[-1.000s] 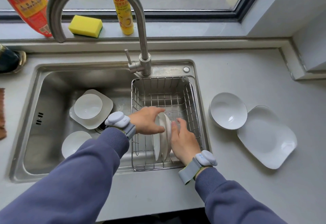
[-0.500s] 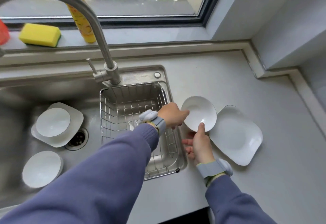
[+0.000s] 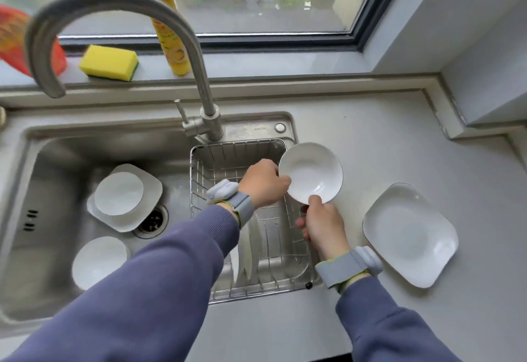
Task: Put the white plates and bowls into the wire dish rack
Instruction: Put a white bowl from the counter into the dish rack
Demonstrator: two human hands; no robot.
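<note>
A round white bowl (image 3: 312, 172) hangs tilted over the right rim of the wire dish rack (image 3: 236, 153), which sits in the sink's right end. My left hand (image 3: 263, 182) grips the bowl's left edge and my right hand (image 3: 322, 219) grips its near edge. White plates (image 3: 248, 244) stand on edge in the rack's near left part, partly hidden by my left sleeve. A squarish white plate (image 3: 409, 234) lies on the counter to the right. In the sink basin, a white bowl on a squarish plate (image 3: 122, 196) and another bowl (image 3: 98, 262) rest.
The curved steel tap (image 3: 199, 76) arches over the sink behind the rack. A yellow sponge (image 3: 109, 62), a yellow bottle (image 3: 168, 19) and a red bottle (image 3: 17, 39) stand on the windowsill. The grey counter (image 3: 399, 147) runs right to a wall corner.
My hands left the plates standing in the rack and reached right to the bowl on the counter. Both now hold it, lifted and carried left over the rack's rim.
</note>
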